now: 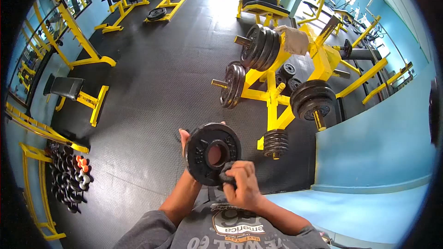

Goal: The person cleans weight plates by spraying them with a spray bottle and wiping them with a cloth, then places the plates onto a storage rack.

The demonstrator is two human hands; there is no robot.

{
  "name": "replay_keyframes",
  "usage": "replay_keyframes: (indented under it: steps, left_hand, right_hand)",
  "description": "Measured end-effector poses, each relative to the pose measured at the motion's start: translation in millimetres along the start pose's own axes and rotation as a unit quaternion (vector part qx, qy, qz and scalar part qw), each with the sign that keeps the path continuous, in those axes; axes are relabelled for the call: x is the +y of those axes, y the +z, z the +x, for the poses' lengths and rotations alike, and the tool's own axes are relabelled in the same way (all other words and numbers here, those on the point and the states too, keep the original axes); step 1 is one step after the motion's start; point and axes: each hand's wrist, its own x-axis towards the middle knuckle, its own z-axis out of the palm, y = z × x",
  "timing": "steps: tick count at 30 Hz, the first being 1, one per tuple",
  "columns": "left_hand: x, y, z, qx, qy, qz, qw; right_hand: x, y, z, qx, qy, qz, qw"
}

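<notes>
A black round weight plate (198, 159) with a hole in its middle is held up in front of my chest. My left hand (184, 138) supports it from behind; the thumb shows at the left edge and a fingertip at the top, while the rest is hidden by the plate. My right hand (244, 185) is closed around a dark, crumpled cloth (226, 174), which presses against the plate's lower right rim.
A yellow weight tree (273, 106) loaded with black plates (260, 48) stands ahead to the right. A light cloth (293, 40) lies on its top. A dumbbell rack (32, 175) is at the left, near a yellow-framed bench (67, 87). A blue half wall (369, 152) runs along the right.
</notes>
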Motion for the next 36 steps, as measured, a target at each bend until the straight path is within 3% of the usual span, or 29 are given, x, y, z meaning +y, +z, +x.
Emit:
replay_keyframes:
  steps: [2, 4, 11, 13, 15, 16, 17, 19, 23, 25, 27, 29, 31, 35, 36]
  left_hand:
    - [-2, -4, -1, 0.033, -0.003, 0.012, 0.999]
    - [-5, -1, 0, 0.072, -0.019, 0.027, 0.997]
    - [0, -8, 4, 0.013, 0.017, -0.007, 1.000]
    - [-2, -7, -2, 0.050, 0.024, 0.005, 0.998]
    - [-3, -6, -6, 0.055, -0.021, 0.024, 0.998]
    - [-6, 6, -8, 0.101, -0.012, 0.030, 0.994]
    - [-12, 20, -10, 0.071, 0.025, 0.010, 0.997]
    - [-12, 8, -15, 0.117, 0.006, 0.051, 0.992]
    - [-5, 1, -17, 0.073, -0.017, 0.014, 0.997]
    - [-5, -3, -22, 0.082, -0.051, -0.021, 0.995]
    - [-7, -6, -27, 0.103, -0.060, -0.035, 0.992]
    - [-10, -18, -29, 0.018, -0.021, -0.182, 0.983]
    - [-10, -10, -33, 0.068, -0.015, -0.164, 0.984]
    - [-9, -24, -39, 0.033, -0.015, -0.154, 0.987]
    - [-8, -23, -41, 0.085, -0.015, -0.111, 0.990]
  right_hand:
    - [-12, 11, 4, -0.005, -0.002, 0.026, 1.000]
    - [-15, 14, 22, -0.039, -0.070, 0.061, 0.995]
    - [-9, -4, 15, -0.091, -0.084, 0.011, 0.992]
    - [-18, 1, 34, -0.092, -0.100, 0.026, 0.990]
    - [-22, 9, 58, -0.061, -0.150, 0.048, 0.986]
    - [-20, 13, 67, -0.046, -0.126, 0.041, 0.990]
    - [-21, 14, 77, -0.009, -0.102, 0.043, 0.994]
    - [-13, 20, 76, 0.032, -0.074, 0.018, 0.997]
    - [-30, 16, 33, -0.107, -0.167, 0.055, 0.979]
    - [-28, 17, 41, -0.113, -0.237, 0.040, 0.964]
    - [-7, 22, 58, -0.066, -0.236, 0.028, 0.969]
    - [11, 21, 76, -0.045, -0.188, -0.015, 0.981]
    - [22, 17, 80, -0.050, -0.093, 0.005, 0.994]
    - [35, 14, 61, -0.046, -0.037, -0.022, 0.998]
    - [37, 10, 50, -0.083, 0.014, -0.045, 0.995]
